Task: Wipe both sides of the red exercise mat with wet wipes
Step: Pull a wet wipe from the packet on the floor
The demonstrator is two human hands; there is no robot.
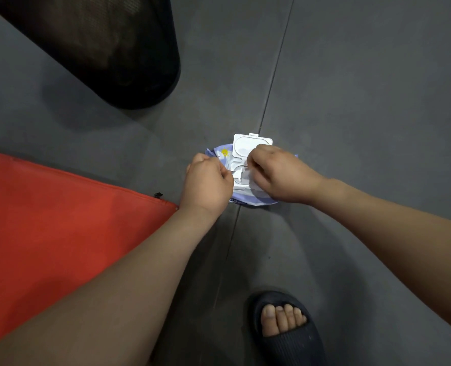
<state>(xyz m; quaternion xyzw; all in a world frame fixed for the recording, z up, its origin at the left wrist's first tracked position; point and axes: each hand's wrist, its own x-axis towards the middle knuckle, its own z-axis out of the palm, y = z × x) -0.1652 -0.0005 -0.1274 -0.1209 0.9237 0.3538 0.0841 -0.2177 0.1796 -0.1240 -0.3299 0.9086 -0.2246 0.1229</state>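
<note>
Red exercise mat [60,233] is laid flat on the floor at the left of the view, with its near corner just beside the left wrist. A small black tab [158,194] is seen on the mat's edge near that corner. No wipe is on the mat.

Wet wipes pack [261,200], lavender with a printed pattern, is set on the floor just right of the mat corner, apart from it. Its white lid [248,145] is flipped open, away from the person.

Left hand [208,183]: fingers curled, pack gripped at the left side of the opening. Right hand [282,175]: fingers curled down over the opening, a white sheet [254,180] pinched there. Whether that sheet is a wipe or a seal cannot be told; the fingertips are hidden by the knuckles. Both forearms are reached in from the bottom of the view.

Grey floor [364,101] is crossed by a thin seam [274,72], and the pack is placed on that seam. A black mesh bin [108,48] is seen at top left, well apart from the pack. A foot in a black slipper [293,344] is planted at the bottom, below the right forearm.
</note>
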